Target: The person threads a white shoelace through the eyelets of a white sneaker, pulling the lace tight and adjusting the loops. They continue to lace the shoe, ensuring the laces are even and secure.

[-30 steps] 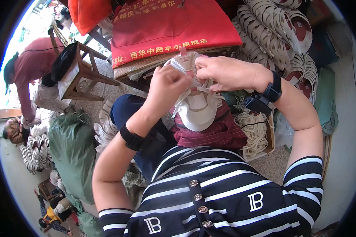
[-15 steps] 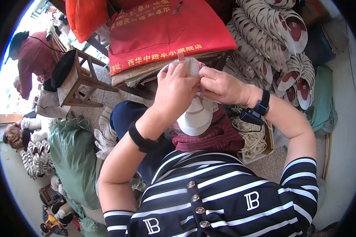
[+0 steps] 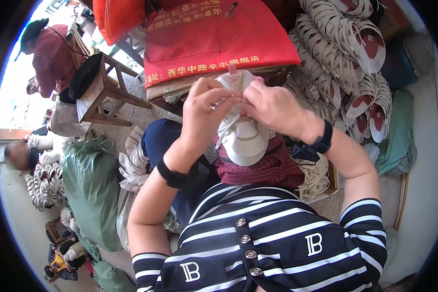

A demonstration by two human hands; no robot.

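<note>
A white shoe upper (image 3: 246,150) rests over my lap on a maroon pinstriped cloth (image 3: 258,171), its rounded toe toward me and a pink tab at the far end. Above its opening, my left hand (image 3: 203,107) holds thumb and fingertips together on a white shoelace. My right hand (image 3: 276,106) is closed in a pinch close beside the left fingertips, at the same lace. Strands of the shoelace (image 3: 225,127) hang down on the shoe's left side. The fingers hide the lace holes and much of the middle of the shoe.
A low table with a red cloth (image 3: 214,44) stands ahead. Stacked shoe uppers (image 3: 326,53) fill the far right. Laces (image 3: 315,181) lie in a box beside my lap. At left are a wooden stool (image 3: 109,92), a green sack (image 3: 90,194) and a person in maroon (image 3: 53,58).
My left hand has lifted off the shoe's side into a pinch at the lace, and lace strands now show hanging at the left. The right hand stays near the opening. The whole view has shifted slightly.
</note>
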